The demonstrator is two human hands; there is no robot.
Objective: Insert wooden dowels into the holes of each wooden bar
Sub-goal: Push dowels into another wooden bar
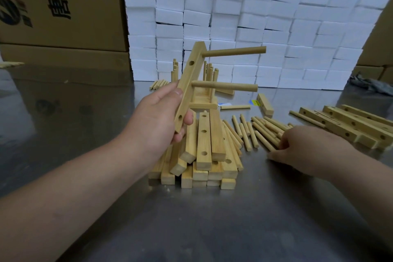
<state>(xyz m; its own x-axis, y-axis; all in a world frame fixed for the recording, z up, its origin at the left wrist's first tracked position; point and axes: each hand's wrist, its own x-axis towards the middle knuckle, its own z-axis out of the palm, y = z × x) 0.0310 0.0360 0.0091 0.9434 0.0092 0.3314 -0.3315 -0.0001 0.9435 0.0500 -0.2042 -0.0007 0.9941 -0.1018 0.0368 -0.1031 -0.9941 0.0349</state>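
My left hand [163, 112] grips the lower end of a wooden bar [189, 85] and holds it tilted upright above the table. Two dowels stick out of this bar to the right, an upper dowel [234, 51] and a lower dowel [225, 86]; an empty hole shows between them and another near my fingers. My right hand [308, 149] lies palm down on the loose dowels [255, 132] spread on the table, its fingertips on one of them. Whether it pinches a dowel is hidden by the hand.
A pile of bars [202, 155] lies in the middle of the steel table [85, 134]. Finished bars with upright dowels [209, 83] stand behind it. More drilled bars [350, 125] lie at the right. White foam blocks [255, 27] and cardboard boxes [59, 6] wall the back.
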